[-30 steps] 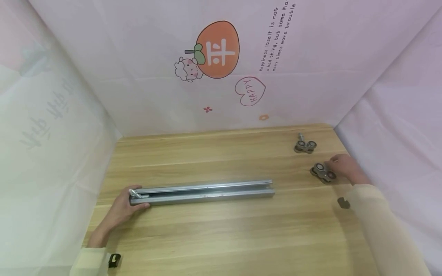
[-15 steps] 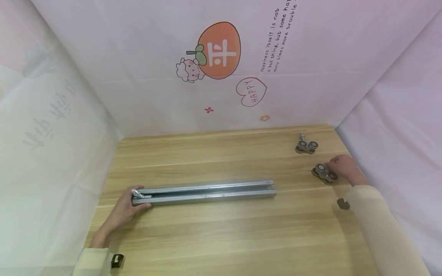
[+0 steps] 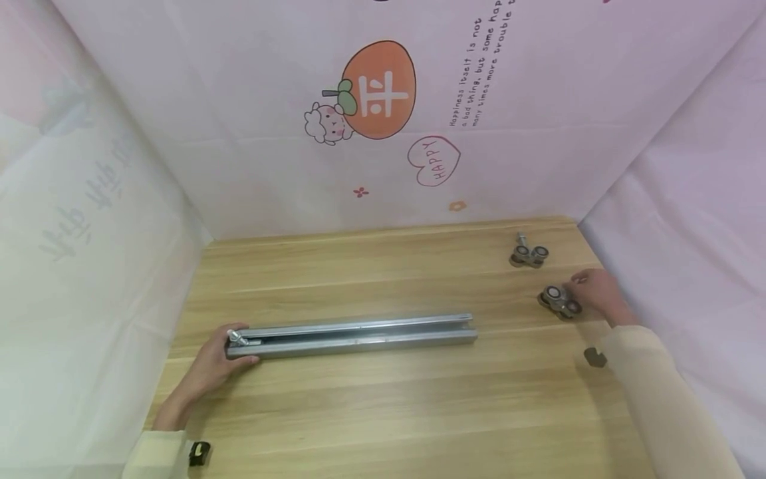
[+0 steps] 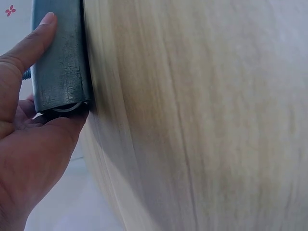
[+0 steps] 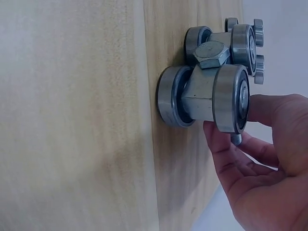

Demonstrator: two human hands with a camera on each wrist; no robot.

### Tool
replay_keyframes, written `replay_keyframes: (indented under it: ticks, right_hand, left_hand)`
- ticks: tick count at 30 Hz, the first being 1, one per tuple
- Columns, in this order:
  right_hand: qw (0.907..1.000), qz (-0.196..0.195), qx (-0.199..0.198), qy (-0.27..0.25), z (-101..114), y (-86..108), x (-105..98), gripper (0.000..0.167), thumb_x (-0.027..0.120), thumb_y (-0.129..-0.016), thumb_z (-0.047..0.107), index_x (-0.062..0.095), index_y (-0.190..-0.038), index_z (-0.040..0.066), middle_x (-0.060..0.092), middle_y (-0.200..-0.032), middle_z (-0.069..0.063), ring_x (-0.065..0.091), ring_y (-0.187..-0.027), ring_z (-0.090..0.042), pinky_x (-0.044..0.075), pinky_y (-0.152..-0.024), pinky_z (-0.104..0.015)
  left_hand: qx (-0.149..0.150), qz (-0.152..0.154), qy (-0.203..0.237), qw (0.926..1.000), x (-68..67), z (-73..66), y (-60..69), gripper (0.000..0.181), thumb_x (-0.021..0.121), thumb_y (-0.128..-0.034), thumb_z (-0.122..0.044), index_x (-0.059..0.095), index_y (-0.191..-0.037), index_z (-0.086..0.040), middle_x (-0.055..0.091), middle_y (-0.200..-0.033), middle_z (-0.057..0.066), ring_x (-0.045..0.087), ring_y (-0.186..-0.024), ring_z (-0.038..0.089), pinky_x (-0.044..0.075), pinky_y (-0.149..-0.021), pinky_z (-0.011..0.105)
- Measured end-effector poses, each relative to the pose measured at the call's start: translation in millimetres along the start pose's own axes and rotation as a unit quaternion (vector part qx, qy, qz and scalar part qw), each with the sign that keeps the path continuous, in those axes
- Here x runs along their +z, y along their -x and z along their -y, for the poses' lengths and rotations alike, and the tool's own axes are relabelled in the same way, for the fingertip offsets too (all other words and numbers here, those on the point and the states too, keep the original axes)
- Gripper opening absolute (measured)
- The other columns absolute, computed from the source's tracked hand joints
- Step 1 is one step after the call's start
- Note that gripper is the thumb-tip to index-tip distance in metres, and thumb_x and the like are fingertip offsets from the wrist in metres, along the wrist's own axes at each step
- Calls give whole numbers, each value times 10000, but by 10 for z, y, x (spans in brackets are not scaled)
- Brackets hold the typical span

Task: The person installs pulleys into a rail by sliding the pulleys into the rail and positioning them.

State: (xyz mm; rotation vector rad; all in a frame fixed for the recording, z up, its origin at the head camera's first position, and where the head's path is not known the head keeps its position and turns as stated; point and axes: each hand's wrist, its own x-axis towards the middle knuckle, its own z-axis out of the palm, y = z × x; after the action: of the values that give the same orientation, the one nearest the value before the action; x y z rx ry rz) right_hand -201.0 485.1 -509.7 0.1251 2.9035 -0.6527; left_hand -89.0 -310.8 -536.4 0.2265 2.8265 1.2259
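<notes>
Rail [image 3: 359, 344]: metal channel, one, slot upward; lay on the counter [image 3: 383, 406] from the lower left to just right of centre in the head view.
Bolt [image 3: 238, 338]: threaded, one; stuck up at a tilt from the slot at the rail's left end.
Left hand [image 3: 214, 359]: at the rail's left end; grip closed around the rail, thumb flat along the near wall.
Near trolley [image 5: 199, 91]: metal, four wheels, hex head in the middle; right of the head view, in the right hand [image 3: 598, 293].
Right hand: grip nearly closed, thumb and fingers pinching the near trolley at one side.
Far trolley [image 3: 530, 257]: wheeled, own bolt pointing to the top of the frame; upper right of the counter, near but apart from the near trolley.
Cloth [image 3: 269, 179]: pale, printed with an orange fruit and lettering; hung behind the counter.
</notes>
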Motion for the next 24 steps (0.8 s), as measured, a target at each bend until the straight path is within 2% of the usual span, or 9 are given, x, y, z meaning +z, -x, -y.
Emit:
replay_keyframes:
  ticks: [5, 12, 20, 24]
  right_hand:
    - [9996, -232, -134, -33, -93, -28, 68, 509, 665, -1017, 276, 621, -1188, -202, 656, -1160, -421, 618, -1050, -572, 493, -918, -685]
    - [9983, -496, -260, -131, -45, 12, 67, 499, 689, -1008, 254, 611, -1196, -201, 682, -1057, -381, 645, -948, -516, 520, -830, -632]
    - [9945, -907, -440, -276, 34, 104, 44, 444, 764, -964, 228, 636, -1154, -153, 711, -990, -313, 664, -873, -443, 494, -817, -587]
    - [9937, -978, -452, -306, 76, 181, 20, 432, 789, -950, 241, 649, -1137, -123, 720, -973, -286, 664, -845, -407, 494, -782, -536]
  left_hand:
    - [56, -38, -65, 10000, 8, 16, -1, 714, 921, -796, -89, 545, -1369, 111, 608, -1315, 350, 572, -1228, 538, 403, -1076, 690]
    - [-17, -50, 59, 10000, 16, 40, 2, 718, 914, -803, -89, 533, -1380, 103, 598, -1326, 351, 567, -1230, 534, 401, -1075, 681]
    - [-79, -73, 36, 9999, 28, 52, 21, 704, 911, -813, -99, 539, -1385, 78, 629, -1307, 303, 591, -1217, 470, 421, -1065, 532]
    - [-163, -32, 90, 9998, 23, 71, 15, 708, 910, -818, -109, 536, -1394, 65, 628, -1313, 289, 587, -1221, 442, 416, -1062, 464]
